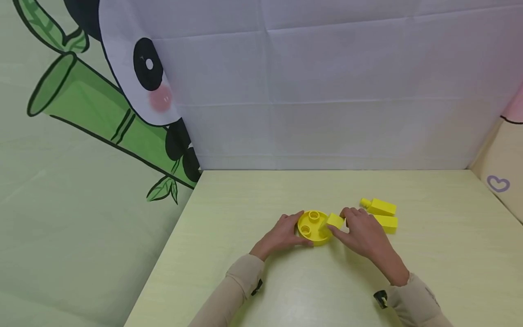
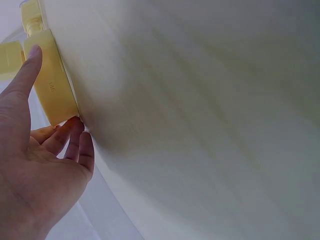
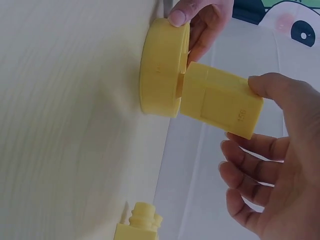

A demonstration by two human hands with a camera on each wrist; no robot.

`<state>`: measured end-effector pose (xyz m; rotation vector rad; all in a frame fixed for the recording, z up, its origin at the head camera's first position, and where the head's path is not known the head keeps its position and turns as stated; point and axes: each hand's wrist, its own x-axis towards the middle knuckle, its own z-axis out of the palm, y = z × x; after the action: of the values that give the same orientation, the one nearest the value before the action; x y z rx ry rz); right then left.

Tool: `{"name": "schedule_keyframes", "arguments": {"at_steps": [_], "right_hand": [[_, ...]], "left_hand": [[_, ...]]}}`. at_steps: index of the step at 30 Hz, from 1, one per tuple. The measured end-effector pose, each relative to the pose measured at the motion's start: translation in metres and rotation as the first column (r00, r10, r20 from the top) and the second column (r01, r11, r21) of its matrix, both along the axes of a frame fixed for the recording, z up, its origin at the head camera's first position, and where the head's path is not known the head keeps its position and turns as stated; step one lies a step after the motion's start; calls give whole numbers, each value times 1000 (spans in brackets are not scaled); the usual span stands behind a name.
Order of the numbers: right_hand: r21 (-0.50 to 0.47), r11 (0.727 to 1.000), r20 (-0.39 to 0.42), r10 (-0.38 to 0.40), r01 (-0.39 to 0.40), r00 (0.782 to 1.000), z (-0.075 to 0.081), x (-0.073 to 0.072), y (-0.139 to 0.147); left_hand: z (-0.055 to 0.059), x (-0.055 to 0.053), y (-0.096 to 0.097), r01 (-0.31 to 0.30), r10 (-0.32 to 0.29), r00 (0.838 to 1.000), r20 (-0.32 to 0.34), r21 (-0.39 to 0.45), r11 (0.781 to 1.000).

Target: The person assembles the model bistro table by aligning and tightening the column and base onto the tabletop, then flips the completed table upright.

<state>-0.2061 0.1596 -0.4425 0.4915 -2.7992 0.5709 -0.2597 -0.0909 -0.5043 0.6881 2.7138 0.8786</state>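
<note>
A round yellow base (image 1: 313, 227) with raised ring sockets lies on the table, and my left hand (image 1: 284, 234) grips its left rim between thumb and fingers. In the right wrist view a yellow block (image 3: 220, 100) stands upright at the base's right side, its narrow end meeting the base. My right hand (image 1: 361, 231) pinches the block's outer end between thumb and fingertips. How deep the block sits in its socket cannot be seen. The left wrist view shows the left thumb and fingers about the base's edge (image 2: 54, 82).
Two more yellow blocks lie just beyond my right hand: one with a threaded peg (image 1: 381, 207), the other (image 1: 386, 223) partly hidden by the hand. The pale table (image 1: 261, 195) ends at a white cloth backdrop (image 1: 327, 91). A printed green cloth (image 1: 81, 204) hangs on the left.
</note>
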Motion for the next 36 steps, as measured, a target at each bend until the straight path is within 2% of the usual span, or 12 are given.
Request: {"name": "schedule_keyframes", "arguments": {"at_steps": [17, 24, 36], "right_hand": [[-23, 1000, 22, 2, -2, 1000, -2, 3, -4], [31, 993, -24, 119, -118, 993, -1, 2, -2], [-12, 992, -103, 124, -126, 987, -12, 1, -5]], "left_hand": [[-1, 1, -1, -2, 2, 1000, 4, -1, 1000], [0, 2, -1, -15, 15, 1000, 15, -6, 1000], [3, 0, 0, -13, 14, 1000, 26, -8, 1000]]}}
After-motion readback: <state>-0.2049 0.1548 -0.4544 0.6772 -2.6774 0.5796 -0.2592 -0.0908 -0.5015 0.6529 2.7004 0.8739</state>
